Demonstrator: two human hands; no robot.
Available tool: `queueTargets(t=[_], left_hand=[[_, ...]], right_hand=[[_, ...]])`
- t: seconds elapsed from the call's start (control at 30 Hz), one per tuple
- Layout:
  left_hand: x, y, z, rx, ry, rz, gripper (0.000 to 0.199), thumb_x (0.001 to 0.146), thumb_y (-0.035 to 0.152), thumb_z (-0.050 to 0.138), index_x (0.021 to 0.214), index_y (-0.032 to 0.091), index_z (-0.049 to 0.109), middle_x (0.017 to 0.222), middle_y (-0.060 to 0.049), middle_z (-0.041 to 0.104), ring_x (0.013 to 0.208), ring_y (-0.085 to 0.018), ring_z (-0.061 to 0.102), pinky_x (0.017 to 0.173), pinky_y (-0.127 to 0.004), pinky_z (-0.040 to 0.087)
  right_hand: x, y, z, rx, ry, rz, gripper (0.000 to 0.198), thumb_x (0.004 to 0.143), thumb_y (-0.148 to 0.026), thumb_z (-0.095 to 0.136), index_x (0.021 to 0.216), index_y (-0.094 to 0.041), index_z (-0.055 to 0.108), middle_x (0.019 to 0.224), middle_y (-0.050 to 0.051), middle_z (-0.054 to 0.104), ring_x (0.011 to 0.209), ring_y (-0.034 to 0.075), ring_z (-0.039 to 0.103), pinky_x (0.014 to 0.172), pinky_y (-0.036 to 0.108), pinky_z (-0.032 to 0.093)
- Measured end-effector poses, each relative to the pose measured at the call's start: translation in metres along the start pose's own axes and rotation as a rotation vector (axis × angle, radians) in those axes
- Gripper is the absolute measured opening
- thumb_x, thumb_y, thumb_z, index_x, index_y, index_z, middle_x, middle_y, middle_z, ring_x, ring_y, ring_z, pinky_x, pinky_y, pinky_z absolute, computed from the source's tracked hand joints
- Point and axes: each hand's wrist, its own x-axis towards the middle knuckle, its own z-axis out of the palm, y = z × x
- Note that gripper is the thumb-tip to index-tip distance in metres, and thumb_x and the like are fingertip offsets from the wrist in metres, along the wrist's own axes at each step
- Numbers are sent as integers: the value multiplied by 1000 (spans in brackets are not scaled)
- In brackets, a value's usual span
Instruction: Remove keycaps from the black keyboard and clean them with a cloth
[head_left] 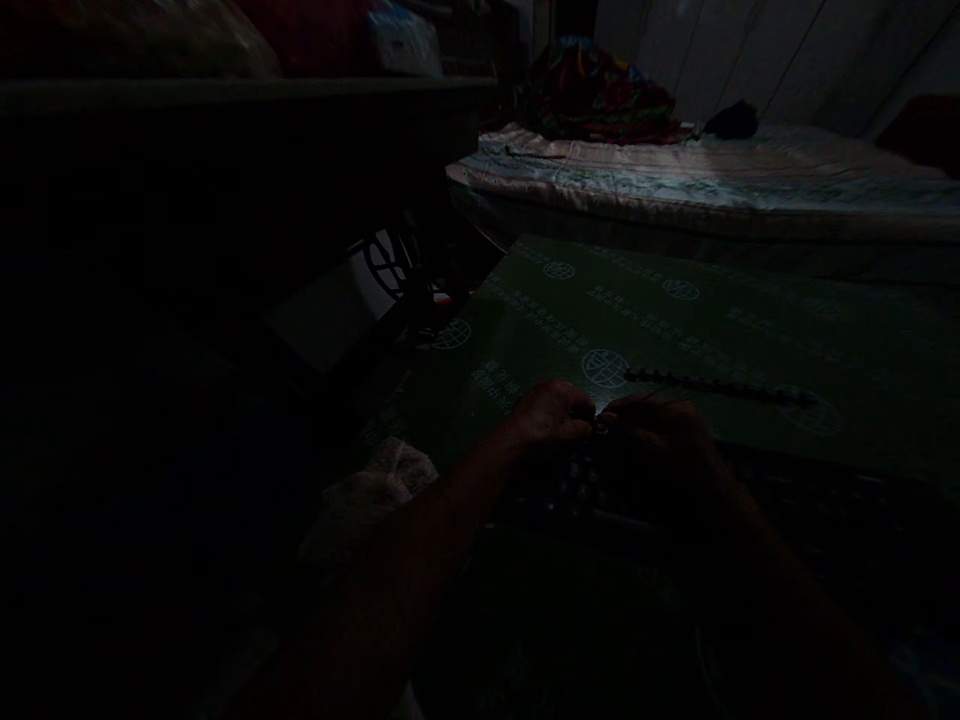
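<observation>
Both hands meet over a dark tray [630,522] at the near part of a green printed board [540,310]. The fingers of my left hand [555,415] are pinched around a small dark thing, too dim to name. Close beside it, my right hand [664,430] is also closed, fingertips at the same spot. A thin dark line seems to run from there to the right. Small round bead-like pieces [581,480] glint beneath my hands. Beyond my right hand a dark beaded strand [720,385] lies across the board.
A crumpled pale cloth [382,485] is beside my left forearm. Behind the board is a bed [675,180] with patterned fabric [600,90]. At left stands a dark table [300,90] bearing bags, with a spoked wheel [386,265] below. The room is very dark.
</observation>
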Motion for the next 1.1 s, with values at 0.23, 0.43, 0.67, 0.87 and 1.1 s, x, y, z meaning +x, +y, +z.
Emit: queueTargets(t=[0.23,0.43,0.67,0.87,1.1], left_hand=[[2,0,2,48,-6,27,21,73,24,54,85,17,71,79,-1,65,77,-15,58,65,-21,41],[4,0,5,38,-3,28,22,76,25,50,75,14,69,71,-1,62,70,-14,57,59,-21,40],[6,2,5,68,15,3,19,73,20,52,78,16,70,74,-1,65,72,-14,59,61,-21,41],[7,-1,6,13,7,57,28,70,11,54,91,19,71,84,1,68,78,-13,61,70,-20,43],[6,-1,6,48,17,101,17,76,19,56,83,17,71,75,1,65,69,-12,57,62,-21,41]], right_hand=[[9,-4,2,-418,-25,-160,16,73,-33,60,65,-20,64,52,1,61,46,12,52,44,22,33],[13,-5,4,-644,-66,-158,20,76,-35,52,67,-19,61,56,3,61,49,14,53,46,23,31],[12,-4,8,-549,-13,-141,22,73,-38,55,62,-19,58,53,1,56,48,13,49,46,23,30],[8,-5,7,-271,16,-25,29,76,-43,55,63,-18,58,54,-1,53,50,11,47,43,21,31],[7,-2,8,-44,89,22,23,73,-39,61,66,-18,60,57,-2,55,54,12,50,46,21,37]])
